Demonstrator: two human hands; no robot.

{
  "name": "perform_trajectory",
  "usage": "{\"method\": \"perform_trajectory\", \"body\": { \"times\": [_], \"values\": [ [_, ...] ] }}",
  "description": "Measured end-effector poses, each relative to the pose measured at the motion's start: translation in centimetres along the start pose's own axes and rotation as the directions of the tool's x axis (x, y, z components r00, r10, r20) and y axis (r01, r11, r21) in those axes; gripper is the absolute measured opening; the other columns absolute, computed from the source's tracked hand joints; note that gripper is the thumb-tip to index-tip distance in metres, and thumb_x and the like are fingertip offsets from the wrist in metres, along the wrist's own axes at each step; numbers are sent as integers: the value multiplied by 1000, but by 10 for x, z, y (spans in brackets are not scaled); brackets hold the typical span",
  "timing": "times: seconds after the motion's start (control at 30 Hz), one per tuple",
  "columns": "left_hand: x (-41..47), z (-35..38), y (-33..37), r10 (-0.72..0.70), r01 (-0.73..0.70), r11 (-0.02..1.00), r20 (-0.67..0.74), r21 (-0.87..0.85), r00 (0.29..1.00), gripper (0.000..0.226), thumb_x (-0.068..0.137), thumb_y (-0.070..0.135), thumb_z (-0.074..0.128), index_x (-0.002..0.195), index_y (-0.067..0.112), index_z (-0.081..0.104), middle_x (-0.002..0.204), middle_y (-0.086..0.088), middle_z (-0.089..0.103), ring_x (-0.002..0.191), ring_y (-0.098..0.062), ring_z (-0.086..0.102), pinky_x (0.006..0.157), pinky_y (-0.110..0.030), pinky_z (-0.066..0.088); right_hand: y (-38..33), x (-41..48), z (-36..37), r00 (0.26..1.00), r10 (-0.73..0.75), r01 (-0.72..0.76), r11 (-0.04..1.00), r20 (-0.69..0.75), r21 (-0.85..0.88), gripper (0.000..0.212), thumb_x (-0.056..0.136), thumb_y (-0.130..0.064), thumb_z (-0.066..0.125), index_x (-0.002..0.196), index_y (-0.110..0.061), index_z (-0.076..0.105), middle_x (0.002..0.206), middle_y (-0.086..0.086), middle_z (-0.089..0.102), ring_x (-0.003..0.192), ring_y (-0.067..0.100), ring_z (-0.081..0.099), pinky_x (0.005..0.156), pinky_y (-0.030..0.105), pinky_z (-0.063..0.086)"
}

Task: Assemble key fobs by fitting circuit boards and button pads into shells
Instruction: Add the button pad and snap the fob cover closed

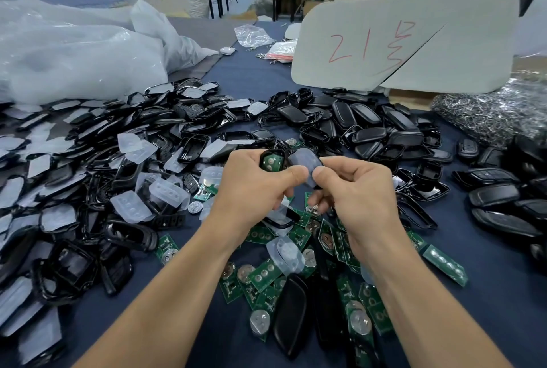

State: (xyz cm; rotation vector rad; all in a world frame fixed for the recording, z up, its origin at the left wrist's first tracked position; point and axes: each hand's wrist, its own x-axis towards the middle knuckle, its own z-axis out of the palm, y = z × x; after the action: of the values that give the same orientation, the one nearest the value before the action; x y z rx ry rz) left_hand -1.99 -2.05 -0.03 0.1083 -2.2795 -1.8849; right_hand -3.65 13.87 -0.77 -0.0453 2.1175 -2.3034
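1. The left hand (254,187) grips a black shell (271,160) above the middle of the bench (488,293), with a green circuit board (270,161) seated inside it and facing up.
2. The shell's long axis runs away from the person and tips slightly left; its near end is hidden behind the left thumb, so its full outline cannot be made out.
3. The right hand (355,190) pinches a translucent button pad (306,164) between thumb and forefinger, just right of the shell – whether the two touch cannot be told.
4. The pad's long axis slants from upper left to lower right; its lower end disappears behind both thumbs.
5. Under the hands lies a heap of loose green boards (266,274), partly covered by the forearms.
6. Black shell halves (370,133) pile up behind – clear pads (134,207) lie scattered to the left.
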Motion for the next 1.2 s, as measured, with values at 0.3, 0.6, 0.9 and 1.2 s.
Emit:
{"method": "perform_trajectory", "body": {
  "times": [0.3, 0.6, 0.9, 1.2],
  "values": [
    [1, 1, 3, -27, 21, 992, -44, -127, 999, 30, 76, 21, 77, 51, 15, 62, 50, -9, 60, 34, -18, 39, 40, -23, 34, 0, -2, 1, 994, -44, 53, 994, 97, -97, 4, 84, -11, 77, 87, -9, 79, 62, 14, 69, 49, 18, 60, 50, 26, 47],
    [2, 2, 0, -9, 4, 994, -51, -107, 999, 45, 88, 13, 77, 47, 16, 60, 48, -7, 58, 34, -16, 39, 41, -21, 35, -3, -3, 3, 995, -34, 45, 992, 97, -119, 12, 83, -5, 76, 76, -14, 79, 60, 15, 68, 44, 19, 54, 45, 24, 40],
    [2, 3, 1, -2, -5, 992, -56, -126, 998, 37, 80, 25, 76, 57, 1, 61, 49, -6, 57, 35, -15, 38, 40, -22, 34, -5, -5, 4, 996, -18, 26, 996, 90, -85, 16, 85, -1, 72, 73, -9, 77, 64, 15, 70, 44, 19, 55, 44, 24, 41],
    [3, 2, -1, 30, -39, 997, -123, -72, 992, 34, 77, 28, 77, 49, 14, 63, 45, -3, 56, 36, -15, 40, 39, -23, 33, -2, -9, 9, 997, -32, 44, 983, 71, -177, 13, 80, -30, 69, 76, -22, 79, 66, 9, 73, 50, 20, 61, 52, 34, 46]
  ]
}}
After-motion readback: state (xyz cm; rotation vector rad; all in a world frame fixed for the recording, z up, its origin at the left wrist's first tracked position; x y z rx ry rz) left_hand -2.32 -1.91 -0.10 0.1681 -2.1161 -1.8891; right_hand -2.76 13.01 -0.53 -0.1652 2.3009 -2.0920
